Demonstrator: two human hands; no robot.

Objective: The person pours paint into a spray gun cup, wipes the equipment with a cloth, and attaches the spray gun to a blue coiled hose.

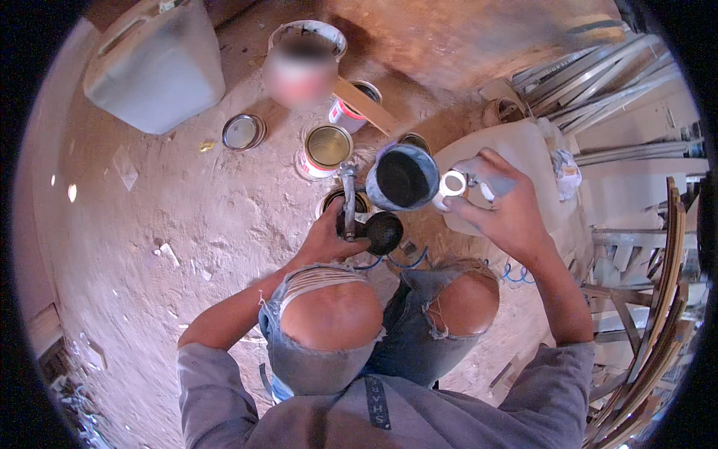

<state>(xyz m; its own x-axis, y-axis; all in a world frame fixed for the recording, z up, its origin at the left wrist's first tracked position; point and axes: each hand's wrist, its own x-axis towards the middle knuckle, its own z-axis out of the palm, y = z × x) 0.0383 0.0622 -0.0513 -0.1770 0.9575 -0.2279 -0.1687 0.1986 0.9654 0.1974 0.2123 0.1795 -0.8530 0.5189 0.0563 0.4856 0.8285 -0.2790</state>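
Note:
My left hand (334,238) is closed around a paint spray gun (348,198), whose metal body points away from me. Beside that hand is the gun's round cup (384,233), dark inside. My right hand (502,198) is raised, with a small round white container (452,183) between thumb and fingers; its contents cannot be made out. Just left of it stands a grey paint-stained pot (404,176) with black paint inside, close to the white container. An open can (362,200) is partly hidden behind my left hand and the gun.
Open cans (327,147) and a round tin (244,132) stand ahead, near a wooden strip (366,106) and a partly blurred bucket (308,34). A white jerrycan (161,71) lies far left. Blue coiled hose (407,262) runs by my knees. Metal profiles (628,82) pile up at right.

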